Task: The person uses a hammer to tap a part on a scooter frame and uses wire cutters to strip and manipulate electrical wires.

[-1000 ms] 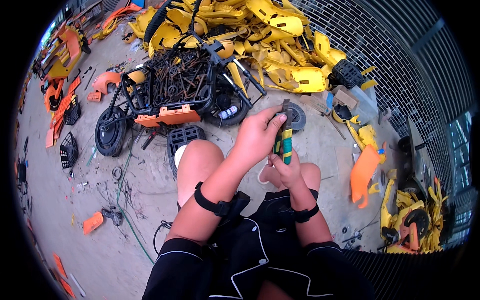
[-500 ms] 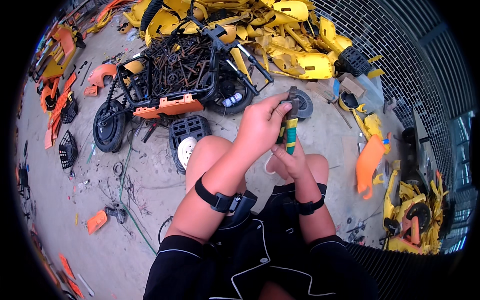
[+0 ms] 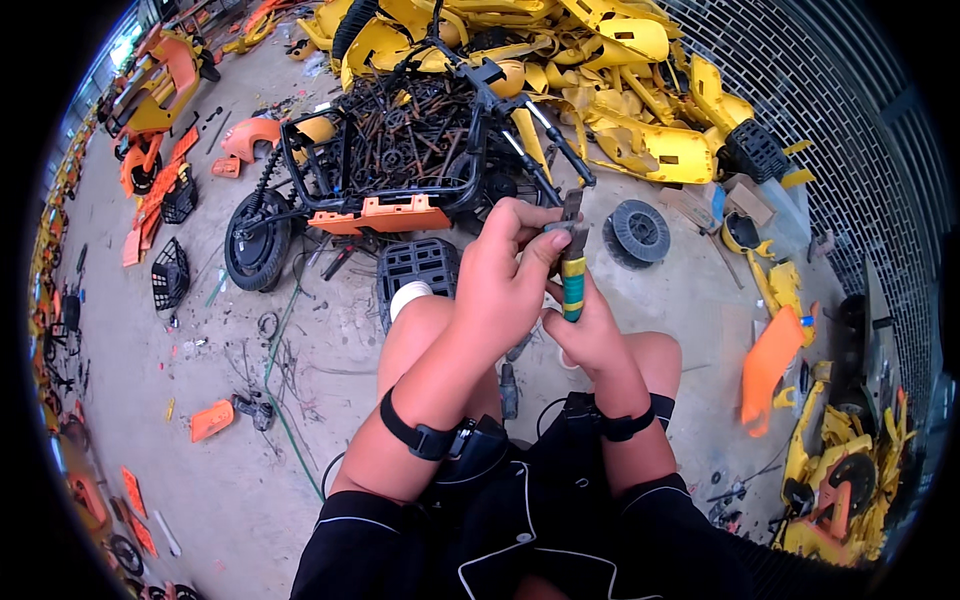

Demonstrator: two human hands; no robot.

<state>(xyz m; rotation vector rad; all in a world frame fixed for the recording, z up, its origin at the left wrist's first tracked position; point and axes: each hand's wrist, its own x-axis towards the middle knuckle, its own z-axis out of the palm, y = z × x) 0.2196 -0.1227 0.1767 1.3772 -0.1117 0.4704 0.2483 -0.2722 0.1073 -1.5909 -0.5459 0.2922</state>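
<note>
A pair of pliers (image 3: 573,285) with green and yellow handles points up and away in front of my knees, its dark metal head at the top. My right hand (image 3: 597,328) wraps the handles from below, thumb along the side. From the left, my left hand (image 3: 507,268) is closed in a pinch at the metal head. Whether a small piece is also between those fingertips is hidden. Beyond both hands stands a black scooter frame (image 3: 478,170) filled with rusty metal parts (image 3: 405,135).
A dark round reel or wheel (image 3: 637,234) lies just right of the hands. Yellow plastic panels (image 3: 650,140) are heaped at the back. A black grid-like crate (image 3: 418,268) sits before the frame; an orange panel (image 3: 770,365) lies to the right. A green cord (image 3: 283,345) crosses the floor.
The view has shifted, so the surroundings sit farther right and the reel shows more fully. Both hands stay at the pliers, whose green and yellow handles now look closer together.
</note>
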